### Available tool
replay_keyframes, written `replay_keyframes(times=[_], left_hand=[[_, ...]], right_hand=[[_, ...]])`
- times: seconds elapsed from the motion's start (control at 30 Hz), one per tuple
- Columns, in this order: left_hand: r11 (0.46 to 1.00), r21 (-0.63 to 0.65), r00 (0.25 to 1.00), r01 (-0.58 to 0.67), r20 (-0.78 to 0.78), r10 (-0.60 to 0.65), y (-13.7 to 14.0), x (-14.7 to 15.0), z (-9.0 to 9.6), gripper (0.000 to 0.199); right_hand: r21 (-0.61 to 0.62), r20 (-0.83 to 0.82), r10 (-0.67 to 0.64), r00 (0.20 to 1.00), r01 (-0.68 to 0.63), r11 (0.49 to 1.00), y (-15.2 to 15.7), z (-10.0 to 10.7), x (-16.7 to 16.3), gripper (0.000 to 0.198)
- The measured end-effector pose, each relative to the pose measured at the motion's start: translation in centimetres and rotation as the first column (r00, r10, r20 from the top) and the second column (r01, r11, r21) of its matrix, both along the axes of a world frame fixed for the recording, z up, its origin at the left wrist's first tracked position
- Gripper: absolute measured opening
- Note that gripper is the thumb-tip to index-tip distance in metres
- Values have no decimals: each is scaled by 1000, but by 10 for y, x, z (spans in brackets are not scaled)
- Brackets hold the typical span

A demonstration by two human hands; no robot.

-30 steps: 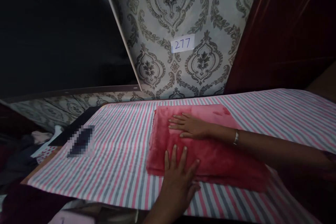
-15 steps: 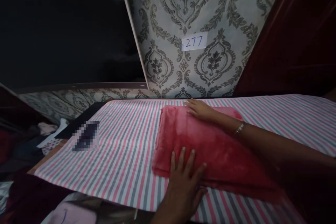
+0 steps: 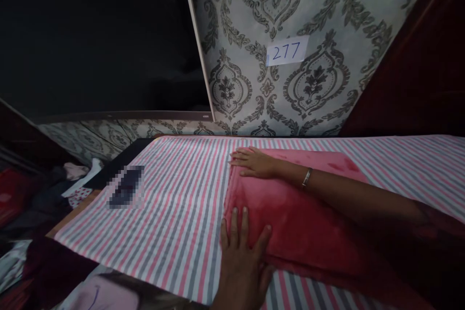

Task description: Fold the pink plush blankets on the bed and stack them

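A folded plush blanket (image 3: 305,223), red shading into pink, lies flat on a striped cloth (image 3: 174,189). My left hand (image 3: 241,256) rests palm down on its near left corner, with fingers spread and pointing away from me. At the far left corner, my right hand (image 3: 254,162) lies flat with its fingers stretched left toward the blanket's edge. A metal bracelet (image 3: 307,177) circles my right wrist. The blanket's near right part is dark and partly hidden by my right arm.
The pink, grey and white cloth covers a table against a patterned wall (image 3: 267,101) bearing a paper label (image 3: 286,52) marked 277. A large dark screen (image 3: 101,38) hangs at left. A blurred-out dark object (image 3: 126,187) lies on the cloth; piled clothes (image 3: 43,203) sit beyond the table's left end.
My right hand has slid left across the blanket to its far left corner. My left hand has shifted slightly left to the near left corner. The view has turned a little.
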State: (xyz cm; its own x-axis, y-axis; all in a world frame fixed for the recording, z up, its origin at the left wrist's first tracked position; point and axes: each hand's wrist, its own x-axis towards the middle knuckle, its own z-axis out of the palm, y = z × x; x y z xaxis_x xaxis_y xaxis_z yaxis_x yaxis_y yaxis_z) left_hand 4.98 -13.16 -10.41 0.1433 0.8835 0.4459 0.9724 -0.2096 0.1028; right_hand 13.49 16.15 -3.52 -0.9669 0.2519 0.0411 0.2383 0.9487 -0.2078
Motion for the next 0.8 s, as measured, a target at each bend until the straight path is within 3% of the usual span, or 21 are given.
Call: replay_keyframes(times=[0.2, 0.33, 0.47, 0.63, 0.8], left_hand=[[1000, -23, 1000, -21, 5, 21, 1, 0, 0, 87], [1000, 2, 1000, -8, 25, 8, 2, 1, 0, 89], [1000, 19, 999, -12, 41, 11, 2, 2, 3, 87], [1000, 26, 998, -2, 59, 1, 3, 1, 6, 79], [999, 31, 999, 21, 46, -23, 2, -3, 13, 78]], right_hand=[[-142, 73, -243, 967, 251, 958, 47, -13, -15, 63], [-90, 65, -342, 937, 347, 934, 62, -19, -17, 58], [-49, 31, -343, 939, 344, 938, 64, -5, -20, 54], [37, -100, -265, 959, 269, 962, 26, 17, 0, 57], [40, -93, -76, 993, 80, 996, -56, 12, 70, 62]])
